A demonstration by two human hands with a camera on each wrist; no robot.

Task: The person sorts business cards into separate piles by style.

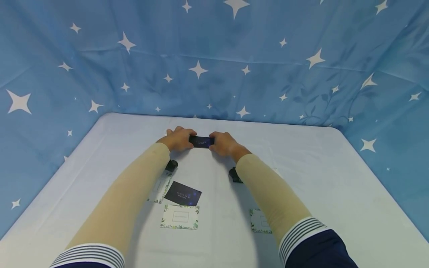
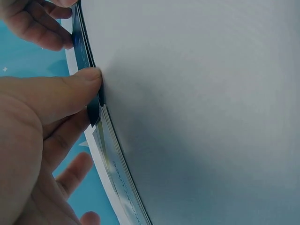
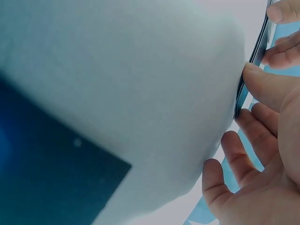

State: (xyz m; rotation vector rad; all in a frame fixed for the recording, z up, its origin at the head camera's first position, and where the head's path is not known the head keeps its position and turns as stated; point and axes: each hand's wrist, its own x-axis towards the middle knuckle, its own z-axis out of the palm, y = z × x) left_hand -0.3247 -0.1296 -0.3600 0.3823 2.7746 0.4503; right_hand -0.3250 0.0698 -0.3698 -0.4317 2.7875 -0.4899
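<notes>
On the white table (image 1: 335,178), the left hand (image 1: 178,140) and right hand (image 1: 225,144) pinched opposite ends of a layered dark stack (image 1: 202,142) near the far edge; one dark card (image 1: 182,194) and leaf-bordered cards (image 1: 180,216) lay seemingly ungathered closer in.

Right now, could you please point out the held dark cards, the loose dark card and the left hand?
Held dark cards (image 1: 202,142): head view, middle of the visible face.
Loose dark card (image 1: 183,193): head view, middle of its face.
Left hand (image 1: 179,139): head view, back of the hand.

Print (image 1: 202,141) on the held dark cards (image 1: 201,142) is illegible.
</notes>
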